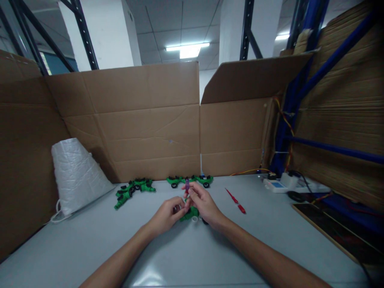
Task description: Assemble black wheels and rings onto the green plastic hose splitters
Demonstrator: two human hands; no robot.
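Note:
My right hand is closed, with a small purple, upright piece between its thumb and fingers. The piece's exact kind is too small to make out. My left hand is closed too, its fingertips meeting those of the right; what they pinch is hidden. Just under both hands is a green toy car, partly covered by the fingers, with a small white round part at its near side. Behind the hands, green toy cars with black wheels stand in a row.
Several more green toy cars cluster at the left. A red screwdriver lies to the right of my hands. At far left leans a white padded bag. A power strip with cables sits at right. Cardboard walls enclose the table.

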